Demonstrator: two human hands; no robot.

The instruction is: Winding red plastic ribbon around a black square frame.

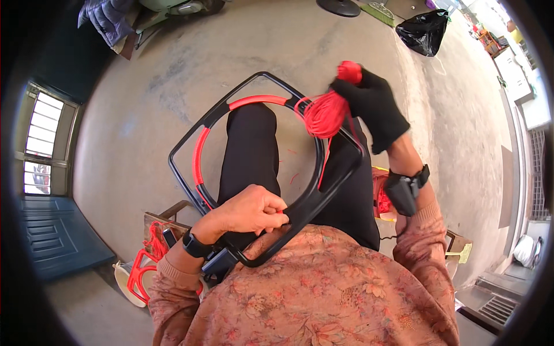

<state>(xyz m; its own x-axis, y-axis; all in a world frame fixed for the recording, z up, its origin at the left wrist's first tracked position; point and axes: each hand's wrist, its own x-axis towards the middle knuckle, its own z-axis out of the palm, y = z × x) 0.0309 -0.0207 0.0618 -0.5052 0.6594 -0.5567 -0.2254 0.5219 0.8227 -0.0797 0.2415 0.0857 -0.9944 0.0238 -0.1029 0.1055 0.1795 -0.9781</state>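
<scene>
A black frame [340, 193] with angled outer bars and an inner ring rests across my lap. Red cord is wound tightly round parts of the ring, on its far side [257, 99] and left side [199, 155]. My right hand [372, 106], in a black fingerless glove, grips a bundle of red cord [327, 115] above the frame's far right. A red strand hangs from the bundle toward the ring's right side. My bare left hand [248, 212] is closed at the ring's near edge. A speck of red shows by its fingertips, but what they pinch is mostly hidden.
At my left, a pale bucket [128, 284] holds a red frame-shaped piece [137, 277], beside loose red cord [156, 245]. A wooden seat edge [173, 210] lies nearby. A black plastic bag [423, 33] and a green broom head [378, 12] are on the floor, far right.
</scene>
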